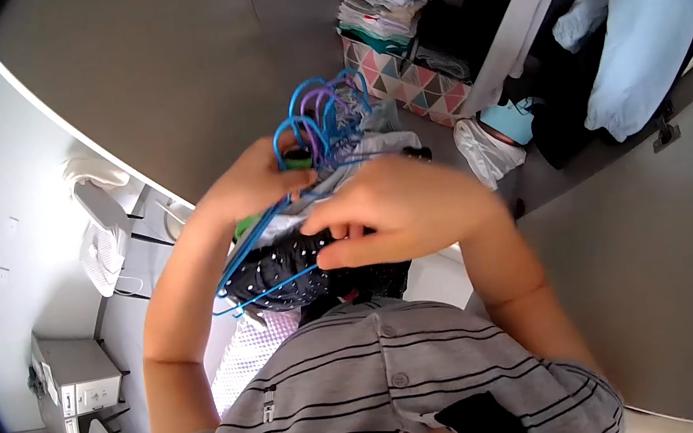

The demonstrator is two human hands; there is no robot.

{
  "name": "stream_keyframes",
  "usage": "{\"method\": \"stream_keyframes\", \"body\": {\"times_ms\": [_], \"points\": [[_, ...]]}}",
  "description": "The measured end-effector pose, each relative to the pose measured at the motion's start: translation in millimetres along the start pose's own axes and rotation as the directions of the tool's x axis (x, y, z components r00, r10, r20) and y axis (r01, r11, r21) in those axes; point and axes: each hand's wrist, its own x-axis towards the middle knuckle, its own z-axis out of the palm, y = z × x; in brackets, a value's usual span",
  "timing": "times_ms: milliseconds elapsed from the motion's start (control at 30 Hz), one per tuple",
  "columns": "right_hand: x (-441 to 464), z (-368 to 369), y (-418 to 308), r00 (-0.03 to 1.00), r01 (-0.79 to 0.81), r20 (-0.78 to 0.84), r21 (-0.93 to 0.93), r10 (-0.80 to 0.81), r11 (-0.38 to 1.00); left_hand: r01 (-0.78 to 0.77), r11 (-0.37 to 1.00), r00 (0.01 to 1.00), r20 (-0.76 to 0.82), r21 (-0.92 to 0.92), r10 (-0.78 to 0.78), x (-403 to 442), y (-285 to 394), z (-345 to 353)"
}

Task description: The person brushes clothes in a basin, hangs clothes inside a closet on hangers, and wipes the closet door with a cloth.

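Note:
A bunch of blue and purple clothes hangers (308,124) is gathered in front of my chest, hooks pointing away from me. My left hand (256,181) is closed around the hangers just below their hooks. My right hand (399,209) is slightly blurred, with thumb and forefinger bent together at the end of a blue hanger's lower bar (277,290). Beneath the hands are black clothes with white dots (279,271) and some grey and white garments. A bit of green (248,226) shows under my left wrist. What lies under my right palm is hidden.
Ahead is an open wardrobe with a triangle-patterned storage box (403,87) beside folded clothes (378,10). A light blue shirt (641,29) and dark garments hang at the right. Grey doors (626,291) flank me. A chair (103,235) and small cabinet (84,381) stand left.

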Motion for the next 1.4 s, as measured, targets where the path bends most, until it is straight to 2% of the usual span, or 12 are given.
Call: {"method": "stream_keyframes", "body": {"times_ms": [133,200,233,433,567,700,767,967,1067,1167,1267,1400], "points": [[13,79,48,0.981,-0.179,0.054,-0.125,0.187,0.976,0.092,0.995,0.993,-0.07,-0.042,-0.094,30,15,-16],[18,110,55,0.954,-0.292,-0.04,0.085,0.296,0.953,0.073,0.987,0.991,-0.099,-0.141,-0.087,40,12,-16],[18,117,49,0.947,-0.288,-0.042,0.327,0.319,0.9,0.072,0.987,0.992,-0.093,-0.141,-0.086,46,13,-16],[18,168,65,0.85,-0.079,-0.325,0.698,0.414,0.712,0.03,0.969,0.959,-0.265,-0.244,-0.097,79,9,-25],[20,169,83,0.651,-0.115,-0.538,0.627,0.536,0.77,-0.055,0.954,0.915,-0.396,-0.296,-0.071,85,17,-13],[10,159,82,0.636,-0.125,-0.439,0.753,0.635,0.646,-0.086,0.928,0.942,-0.333,-0.363,-0.043,80,34,-11],[1,157,86,0.713,0.11,-0.287,0.947,0.64,0.303,-0.144,0.928,0.938,-0.347,-0.343,0.017,82,32,-13],[-60,194,161,0.718,0.382,-0.505,0.861,0.479,0.335,-0.187,0.918,0.942,-0.329,-0.35,0.067,78,42,-17],[-91,231,186,0.256,0.261,-0.62,0.783,0.742,0.564,-0.183,0.894,0.909,-0.417,-0.409,-0.005,81,45,-12],[-122,253,208,-0.003,0.233,-0.648,0.741,0.762,0.63,-0.171,0.859,0.924,-0.382,-0.483,-0.032,84,42,-12],[-142,245,234,-0.173,0.272,-0.603,0.73,0.778,0.627,-0.186,0.836,0.928,-0.372,-0.516,-0.023,85,46,-7],[-152,203,262,-0.18,0.276,-0.602,0.728,0.778,0.627,-0.215,0.823,0.925,-0.379,-0.525,-0.001,85,48,-4]]}}
